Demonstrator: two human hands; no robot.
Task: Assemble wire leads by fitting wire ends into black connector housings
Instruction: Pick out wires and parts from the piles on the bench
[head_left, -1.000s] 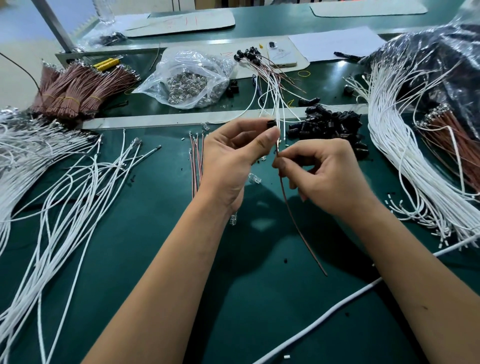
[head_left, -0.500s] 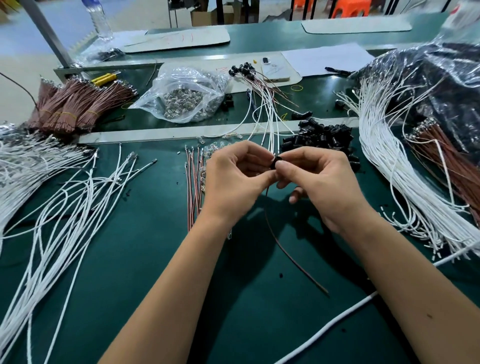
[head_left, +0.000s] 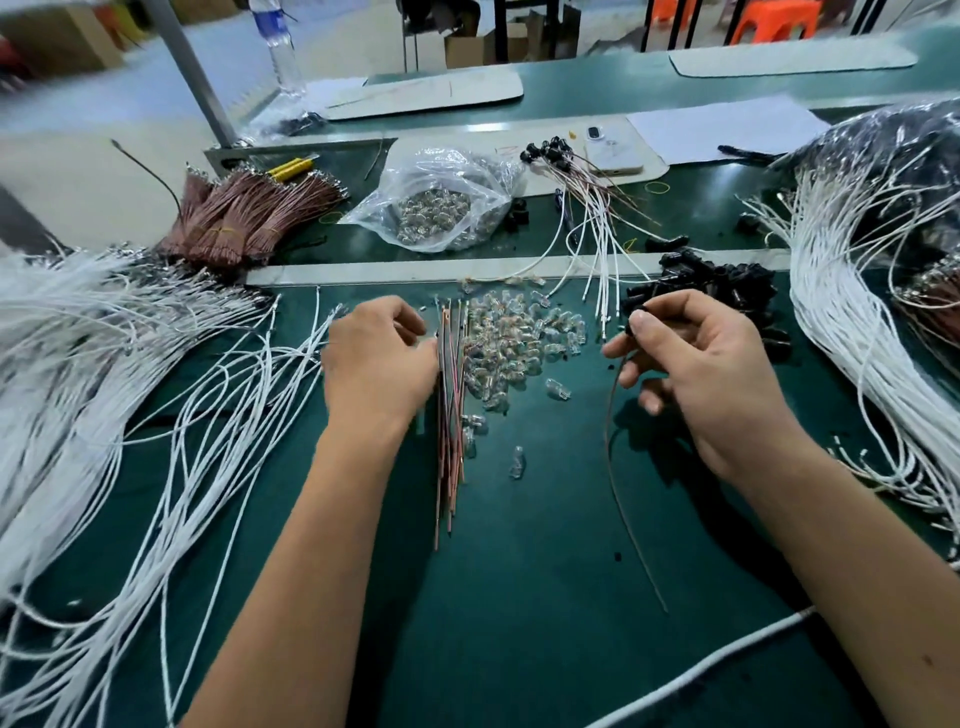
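Observation:
My right hand (head_left: 696, 374) pinches a small black connector housing (head_left: 636, 315) between thumb and forefinger; a thin brown wire (head_left: 623, 499) hangs from it down onto the green mat. My left hand (head_left: 376, 364) rests, fingers curled, at the left edge of a row of loose brown wires (head_left: 451, 415), touching their upper ends; whether it grips one is hidden. A heap of black housings (head_left: 717, 283) lies just beyond my right hand. Loose white wires (head_left: 208, 415) spread left of my left hand.
Clear small bulbs (head_left: 519, 343) are scattered between my hands. Finished leads (head_left: 587, 208) fan out behind them. A plastic bag of parts (head_left: 441, 200), brown wire bundles (head_left: 244, 218), a big white wire bundle (head_left: 857, 332) at right and a thick white cable (head_left: 691, 675) near the front edge.
My hands have come apart. The left hand let go of the housing and moved left to the loose brown wires; the right hand keeps the housing with its wire.

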